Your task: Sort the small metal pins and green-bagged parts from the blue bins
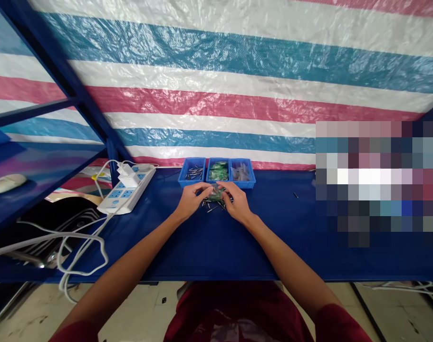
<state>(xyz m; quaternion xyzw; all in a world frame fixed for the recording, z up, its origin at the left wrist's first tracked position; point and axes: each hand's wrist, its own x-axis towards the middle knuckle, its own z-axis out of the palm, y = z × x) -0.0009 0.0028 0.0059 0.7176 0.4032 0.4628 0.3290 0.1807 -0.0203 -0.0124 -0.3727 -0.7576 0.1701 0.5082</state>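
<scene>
Between my left hand and my right hand is a small clear plastic bag with some green on it. The fingertips and thumbs of both hands pinch it from either side. Just under the bag, a loose pile of small dark and silver metal pins lies on the blue table, partly covered by my hands. Behind them stand three blue bins: the left bin has similar metal pieces, the middle bin has green packets, and the right bin has clear bags.
A white power strip with a plugged-in adapter lies left on the table, its white cables looping over the edge. One dark pin lies to the right. A mouse rests on the left shelf. Striped sheeting hangs behind.
</scene>
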